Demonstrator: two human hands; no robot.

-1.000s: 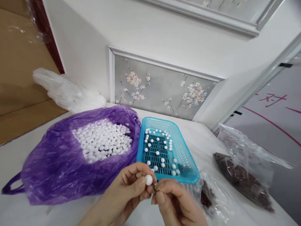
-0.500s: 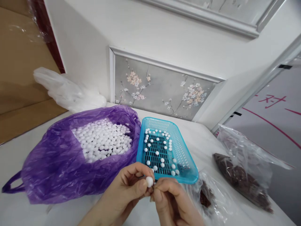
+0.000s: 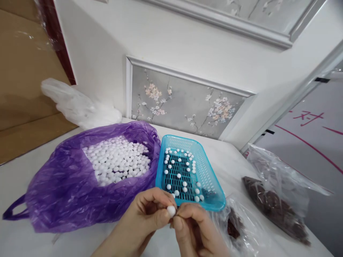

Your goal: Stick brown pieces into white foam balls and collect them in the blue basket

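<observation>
Between the thumb and index finger of my left hand (image 3: 150, 214) is a small white ball (image 3: 171, 211). My right hand (image 3: 197, 226) meets it from the right, thumb and index finger pinched together against the ball's side. Whatever those right fingertips grip is too small and hidden to make out. Just beyond both hands stands a turquoise plastic basket (image 3: 207, 167) with slotted sides, several white balls scattered over its floor. Left of it, an open purple plastic bag (image 3: 72, 189) lies full of similar white balls.
A clear bag of dark brown bits (image 3: 276, 203) lies at the right, and another clear bag (image 3: 249, 228) with brown contents sits nearer my right hand. Behind the purple bag is a crumpled white plastic bag (image 3: 80, 107). A framed flower picture (image 3: 184, 100) stands at the back.
The pinched right fingertips have come closer to the ball and now touch its side. My left hand keeps its hold, and the view has shifted slightly.
</observation>
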